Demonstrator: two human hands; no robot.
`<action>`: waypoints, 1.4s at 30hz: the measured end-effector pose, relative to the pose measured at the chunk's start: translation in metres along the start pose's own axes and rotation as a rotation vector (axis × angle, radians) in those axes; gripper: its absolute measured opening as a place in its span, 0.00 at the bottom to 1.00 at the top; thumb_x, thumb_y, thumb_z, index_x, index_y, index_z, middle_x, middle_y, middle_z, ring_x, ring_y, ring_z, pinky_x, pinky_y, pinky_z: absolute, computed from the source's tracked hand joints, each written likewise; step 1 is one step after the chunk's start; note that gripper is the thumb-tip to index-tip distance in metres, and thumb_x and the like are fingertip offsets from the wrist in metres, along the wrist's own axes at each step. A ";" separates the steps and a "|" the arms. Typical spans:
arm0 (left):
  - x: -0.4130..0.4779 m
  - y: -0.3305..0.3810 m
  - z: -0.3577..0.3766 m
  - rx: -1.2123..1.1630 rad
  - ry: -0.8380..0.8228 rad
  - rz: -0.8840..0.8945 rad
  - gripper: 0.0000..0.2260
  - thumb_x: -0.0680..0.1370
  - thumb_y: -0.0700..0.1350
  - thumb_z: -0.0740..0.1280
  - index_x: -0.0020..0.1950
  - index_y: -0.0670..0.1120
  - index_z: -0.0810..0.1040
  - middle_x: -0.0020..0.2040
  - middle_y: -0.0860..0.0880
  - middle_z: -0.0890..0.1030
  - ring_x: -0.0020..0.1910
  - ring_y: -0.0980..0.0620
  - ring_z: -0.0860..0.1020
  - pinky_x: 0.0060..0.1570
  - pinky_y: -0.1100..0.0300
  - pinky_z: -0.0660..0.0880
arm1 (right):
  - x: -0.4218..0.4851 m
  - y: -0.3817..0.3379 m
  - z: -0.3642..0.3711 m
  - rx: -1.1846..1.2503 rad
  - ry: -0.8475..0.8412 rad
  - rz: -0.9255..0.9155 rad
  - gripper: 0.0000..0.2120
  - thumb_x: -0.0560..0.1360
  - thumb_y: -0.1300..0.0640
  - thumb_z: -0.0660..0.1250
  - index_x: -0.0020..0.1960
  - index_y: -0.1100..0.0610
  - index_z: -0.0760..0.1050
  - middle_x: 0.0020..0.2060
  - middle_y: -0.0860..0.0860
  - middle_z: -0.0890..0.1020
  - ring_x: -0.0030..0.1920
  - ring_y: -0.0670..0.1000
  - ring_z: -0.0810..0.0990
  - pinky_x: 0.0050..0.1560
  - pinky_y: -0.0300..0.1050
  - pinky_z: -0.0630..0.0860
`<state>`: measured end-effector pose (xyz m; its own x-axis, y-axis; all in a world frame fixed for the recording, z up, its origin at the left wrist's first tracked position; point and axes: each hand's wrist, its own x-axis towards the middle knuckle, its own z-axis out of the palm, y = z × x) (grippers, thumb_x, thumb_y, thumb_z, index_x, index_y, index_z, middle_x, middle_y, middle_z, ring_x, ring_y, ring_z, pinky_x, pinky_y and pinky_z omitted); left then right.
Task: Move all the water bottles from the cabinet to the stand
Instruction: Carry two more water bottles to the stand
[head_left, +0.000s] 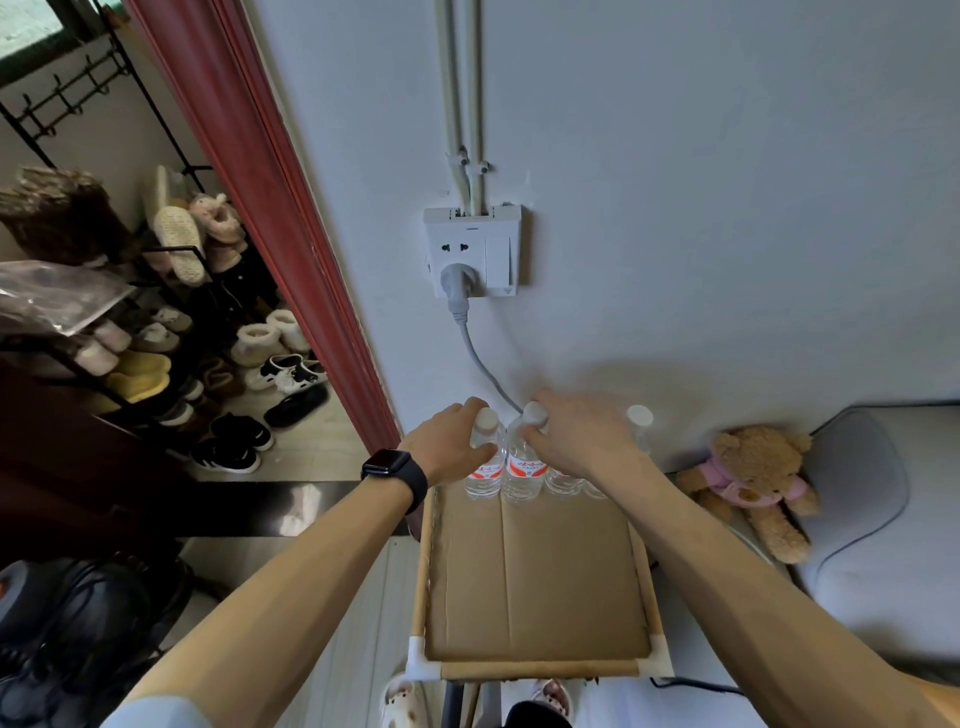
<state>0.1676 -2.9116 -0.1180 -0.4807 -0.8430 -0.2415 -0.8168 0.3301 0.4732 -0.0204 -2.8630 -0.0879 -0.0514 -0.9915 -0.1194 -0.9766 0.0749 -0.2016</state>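
We have both hands on bottles at the far edge of the stand (535, 667): our left hand (447, 441) is wrapped around one water bottle (485, 467), our right hand (576, 436) around its neighbour (522, 475). They stand upright against the wall beside more bottles (640, 423), probably to leave the cardboard shelf free in front.

A single wide-angle view from a camera worn on the person's head looks forward and steeply down, close over a cardboard-topped stand (535, 582) against a white wall (727, 182). Both forearms reach into frame from below.
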 end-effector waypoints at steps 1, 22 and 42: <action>0.000 0.000 0.001 -0.011 0.003 0.002 0.21 0.78 0.54 0.66 0.68 0.51 0.66 0.58 0.47 0.77 0.53 0.46 0.77 0.52 0.51 0.75 | 0.001 0.000 0.000 0.009 0.004 -0.005 0.13 0.76 0.44 0.60 0.54 0.52 0.71 0.48 0.54 0.81 0.47 0.58 0.77 0.42 0.50 0.73; 0.000 0.008 -0.005 0.052 -0.030 -0.010 0.17 0.81 0.51 0.63 0.67 0.46 0.67 0.58 0.44 0.77 0.52 0.45 0.77 0.53 0.49 0.74 | -0.012 -0.003 0.028 0.154 0.181 -0.036 0.15 0.82 0.49 0.58 0.64 0.57 0.67 0.44 0.59 0.82 0.44 0.61 0.79 0.38 0.48 0.62; -0.001 -0.001 0.004 0.076 0.028 0.018 0.18 0.80 0.56 0.63 0.66 0.50 0.67 0.56 0.47 0.77 0.50 0.46 0.77 0.50 0.50 0.76 | -0.011 -0.001 0.024 0.126 0.121 -0.038 0.16 0.81 0.48 0.56 0.66 0.53 0.66 0.41 0.55 0.81 0.38 0.55 0.76 0.36 0.48 0.72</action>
<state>0.1676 -2.9099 -0.1216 -0.4875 -0.8476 -0.2095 -0.8304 0.3759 0.4112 -0.0140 -2.8495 -0.1097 -0.0473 -0.9989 0.0068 -0.9447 0.0426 -0.3250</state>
